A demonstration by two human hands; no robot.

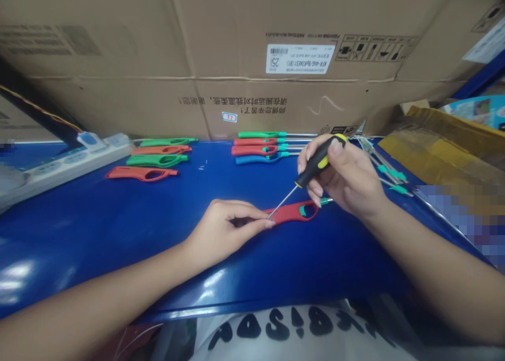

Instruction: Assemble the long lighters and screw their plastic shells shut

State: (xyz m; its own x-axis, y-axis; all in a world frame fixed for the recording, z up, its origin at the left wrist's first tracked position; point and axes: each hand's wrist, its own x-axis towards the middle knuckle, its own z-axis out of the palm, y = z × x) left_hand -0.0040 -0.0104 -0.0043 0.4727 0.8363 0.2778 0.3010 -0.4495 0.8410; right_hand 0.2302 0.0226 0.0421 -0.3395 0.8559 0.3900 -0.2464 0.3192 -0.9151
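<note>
Well, my left hand [226, 227] has thumb and forefinger pinched on one end of a red lighter [290, 213], which lies low over the blue table [158, 261] in front of me, its metal tube pointing off to the right. My right hand [353, 179] is closed around the black and yellow handle of a screwdriver [315, 166], tilted so its shaft slants down to the lighter just beside my left fingertips; whether the tip presses in, I cannot tell. Beyond, four lighters with tubes [258, 151] lie side by side, and left of them four green and red handles [152, 161], near a white power strip [79, 161].
</note>
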